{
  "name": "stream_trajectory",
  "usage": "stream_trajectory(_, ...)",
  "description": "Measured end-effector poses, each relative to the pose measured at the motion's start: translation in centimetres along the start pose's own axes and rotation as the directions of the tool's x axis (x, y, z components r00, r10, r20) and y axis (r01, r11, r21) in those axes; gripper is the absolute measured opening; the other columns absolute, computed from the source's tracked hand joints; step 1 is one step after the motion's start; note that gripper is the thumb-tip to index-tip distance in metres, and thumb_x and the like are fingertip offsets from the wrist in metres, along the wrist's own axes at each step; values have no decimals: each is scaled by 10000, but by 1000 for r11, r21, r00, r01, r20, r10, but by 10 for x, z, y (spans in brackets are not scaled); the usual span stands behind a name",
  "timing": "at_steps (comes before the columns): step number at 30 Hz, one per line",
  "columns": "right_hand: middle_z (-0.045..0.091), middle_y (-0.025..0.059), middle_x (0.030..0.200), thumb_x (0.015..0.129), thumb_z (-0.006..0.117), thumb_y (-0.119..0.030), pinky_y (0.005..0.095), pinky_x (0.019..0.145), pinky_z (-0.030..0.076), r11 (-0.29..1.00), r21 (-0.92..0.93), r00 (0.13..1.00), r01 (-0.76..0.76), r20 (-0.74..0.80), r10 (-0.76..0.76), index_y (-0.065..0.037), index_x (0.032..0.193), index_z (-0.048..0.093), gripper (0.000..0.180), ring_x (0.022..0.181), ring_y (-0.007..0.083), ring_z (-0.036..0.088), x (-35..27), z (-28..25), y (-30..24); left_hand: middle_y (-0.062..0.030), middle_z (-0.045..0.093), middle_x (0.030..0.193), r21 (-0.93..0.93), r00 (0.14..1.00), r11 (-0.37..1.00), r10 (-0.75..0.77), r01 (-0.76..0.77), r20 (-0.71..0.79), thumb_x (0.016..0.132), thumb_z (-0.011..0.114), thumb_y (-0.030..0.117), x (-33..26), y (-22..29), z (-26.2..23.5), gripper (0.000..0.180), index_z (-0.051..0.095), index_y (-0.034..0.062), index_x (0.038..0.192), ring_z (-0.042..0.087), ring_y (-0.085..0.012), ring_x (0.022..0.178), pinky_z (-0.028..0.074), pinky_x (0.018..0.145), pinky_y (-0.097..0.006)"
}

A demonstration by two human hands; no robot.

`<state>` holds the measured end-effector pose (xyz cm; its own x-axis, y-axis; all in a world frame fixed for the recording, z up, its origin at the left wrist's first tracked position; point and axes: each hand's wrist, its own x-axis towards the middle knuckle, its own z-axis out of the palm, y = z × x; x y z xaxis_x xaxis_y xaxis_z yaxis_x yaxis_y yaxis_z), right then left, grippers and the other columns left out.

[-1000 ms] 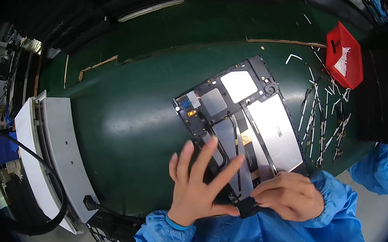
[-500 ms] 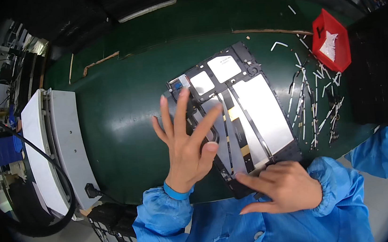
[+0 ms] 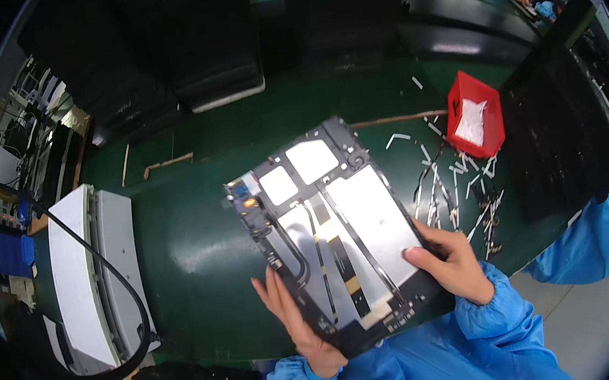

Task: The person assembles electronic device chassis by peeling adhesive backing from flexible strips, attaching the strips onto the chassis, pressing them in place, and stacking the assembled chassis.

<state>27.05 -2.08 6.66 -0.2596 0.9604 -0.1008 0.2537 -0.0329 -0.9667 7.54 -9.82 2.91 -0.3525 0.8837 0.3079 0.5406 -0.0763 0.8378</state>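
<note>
An opened tablet [image 3: 378, 216] lies tilted between my hands over the bench, its inside facing up. It has a black frame, silver plates, white panels at the far end and dark ribbon cables [image 3: 342, 260] running lengthwise. My left hand [image 3: 301, 331] grips the near left edge, fingers along the side. On the right edge, my right hand [image 3: 453, 263] holds on with the thumb on the silver plate and the fingers partly hidden beneath the frame.
A red bin [image 3: 494, 125] with white scraps stands at the far right, with thin black and white strips [image 3: 438, 191] scattered near it. White curved panels [image 3: 118, 269] and a black cable [image 3: 92, 249] are at left. Dark stacks [image 3: 212, 51] line the back. A neighbour's blue sleeve [image 3: 592, 245] is at right.
Both hands have gone from touching the tablet's inner face to gripping its sides. The tablet appears lifted off the bench. The head view has tilted up, showing more of the back.
</note>
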Motion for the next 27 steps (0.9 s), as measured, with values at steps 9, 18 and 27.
stream_trajectory(9, 656, 96, 966, 842, 610, -275, 256, 756, 507, 922, 342, 969, 180, -221, -107, 35, 1150, 566, 440, 834, 139, 641, 94, -79, -102, -265, 234, 1423, 8, 912, 930, 363, -368, -190, 897, 336, 582, 84, -24, 9, 700, 461, 13, 1283, 187, -451, 1332, 135, 1080, -537)
stream_trajectory(18, 673, 68, 953, 833, 650, -203, 268, 764, 537, 861, 385, 943, 333, -124, -309, -43, 1086, 619, 301, 820, 168, 654, 301, -169, -141, -203, 308, 1330, 266, 794, 866, 496, -423, -352, 804, 589, 244, 83, -51, 18, 296, 581, 99, 1062, 303, -378, 1229, 287, 1008, -494)
stream_trajectory(27, 665, 12, 949, 811, 686, -294, 201, 729, 492, 988, 54, 988, 143, -68, -139, -72, 1028, 653, 312, 834, 120, 637, 377, -179, -131, -137, 394, 1185, 334, 782, 828, 547, -451, -300, 635, 591, 2, 86, -55, 17, 329, 680, 210, 874, 397, -323, 1086, 395, 919, -440)
